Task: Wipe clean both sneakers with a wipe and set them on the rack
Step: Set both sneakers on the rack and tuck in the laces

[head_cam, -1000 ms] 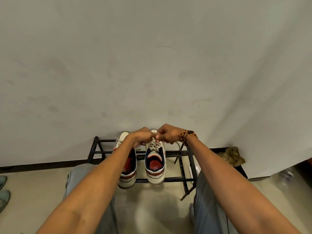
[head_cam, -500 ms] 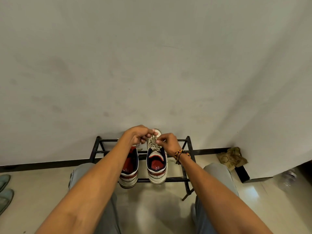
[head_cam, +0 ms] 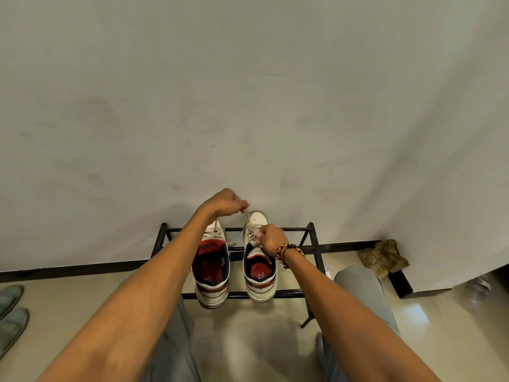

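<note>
Two white sneakers with red and navy linings stand side by side on the black metal rack (head_cam: 278, 294), heels towards me. My left hand (head_cam: 224, 201) is raised above the toe of the right sneaker (head_cam: 259, 267) and pinches a lace (head_cam: 248, 219) pulled up taut from it. My right hand (head_cam: 270, 239), with a beaded bracelet at the wrist, pinches the lacing on that sneaker's tongue. The left sneaker (head_cam: 210, 271) stands free under my left forearm. No wipe is in view.
The rack stands against a plain grey wall. A crumpled brown paper bag (head_cam: 382, 257) lies on the floor to the right of it. A pair of grey-green shoes (head_cam: 11, 312) sits at the far left edge. My knees flank the rack.
My left hand has risen and drawn the lace upward. My right hand has slid down from the toe onto the tongue lacing of the right sneaker.
</note>
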